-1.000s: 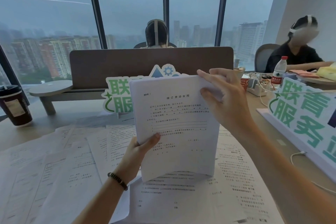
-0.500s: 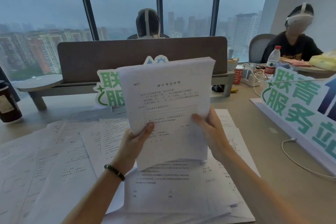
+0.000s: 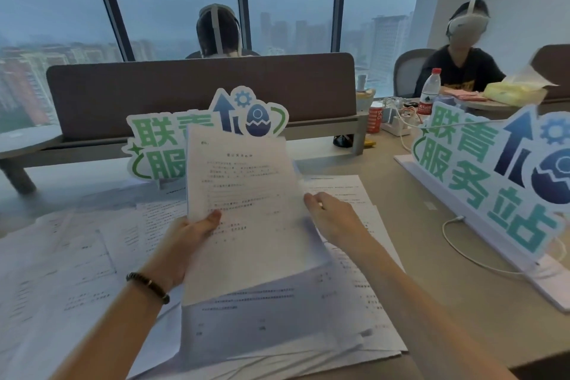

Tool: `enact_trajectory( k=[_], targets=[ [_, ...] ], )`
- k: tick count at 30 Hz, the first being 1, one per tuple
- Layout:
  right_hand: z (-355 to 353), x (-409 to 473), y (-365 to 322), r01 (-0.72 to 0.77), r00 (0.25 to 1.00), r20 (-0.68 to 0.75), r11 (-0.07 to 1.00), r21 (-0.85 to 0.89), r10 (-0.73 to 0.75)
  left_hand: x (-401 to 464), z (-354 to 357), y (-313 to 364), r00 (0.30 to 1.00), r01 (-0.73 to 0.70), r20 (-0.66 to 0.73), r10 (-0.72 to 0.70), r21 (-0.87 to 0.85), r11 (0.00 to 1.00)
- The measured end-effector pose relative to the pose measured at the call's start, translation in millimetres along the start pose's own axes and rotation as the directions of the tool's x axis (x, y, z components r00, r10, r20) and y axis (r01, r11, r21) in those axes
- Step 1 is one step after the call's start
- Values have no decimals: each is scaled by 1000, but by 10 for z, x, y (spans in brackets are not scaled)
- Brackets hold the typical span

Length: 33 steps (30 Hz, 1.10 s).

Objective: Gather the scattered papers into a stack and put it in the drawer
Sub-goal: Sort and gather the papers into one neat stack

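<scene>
A stack of printed white papers stands nearly upright in front of me, its lower edge near the sheets on the desk. My left hand grips its left edge, thumb on the front page. My right hand is at the stack's right edge, fingers behind the sheets. Several loose papers lie spread over the desk to the left and under the stack. No drawer is in view.
A green and blue cut-out sign stands behind the stack, a larger one on a white base at right with a white cable. A brown desk divider, a power strip and water bottle lie farther back. Two people sit beyond.
My right hand slid down from the stack's top right corner to its lower right edge. The stack dropped lower and tilted back a little; my left hand kept its hold.
</scene>
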State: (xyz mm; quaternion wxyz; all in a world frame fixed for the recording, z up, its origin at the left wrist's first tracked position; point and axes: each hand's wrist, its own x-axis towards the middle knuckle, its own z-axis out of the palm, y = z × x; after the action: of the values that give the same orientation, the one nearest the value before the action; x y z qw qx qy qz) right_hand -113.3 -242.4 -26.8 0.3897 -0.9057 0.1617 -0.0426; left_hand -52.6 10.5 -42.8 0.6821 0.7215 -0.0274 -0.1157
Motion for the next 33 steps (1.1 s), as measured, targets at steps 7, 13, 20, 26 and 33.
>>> enact_trajectory(
  k=[7,13,20,26,33],
  targets=[
    [-208,143,644,-401,913,-178,731,-552,367,168,-95,-420,985,147,-119,-123,228,963],
    [-309,238,725,-386,922,-144,867,-316,359,233,-23,-474,980,169,-146,-134,271,948],
    [-436,292,798,-372,911,-87,895,245,403,197,-29,-448,980,173,-139,-141,254,952],
    [-555,265,885,-320,934,-60,897,303,353,181,-58,-412,979,194,-110,-171,250,949],
    [-646,180,735,-280,959,89,941,188,268,149,-62,-359,977,208,-87,-194,210,955]
  ],
)
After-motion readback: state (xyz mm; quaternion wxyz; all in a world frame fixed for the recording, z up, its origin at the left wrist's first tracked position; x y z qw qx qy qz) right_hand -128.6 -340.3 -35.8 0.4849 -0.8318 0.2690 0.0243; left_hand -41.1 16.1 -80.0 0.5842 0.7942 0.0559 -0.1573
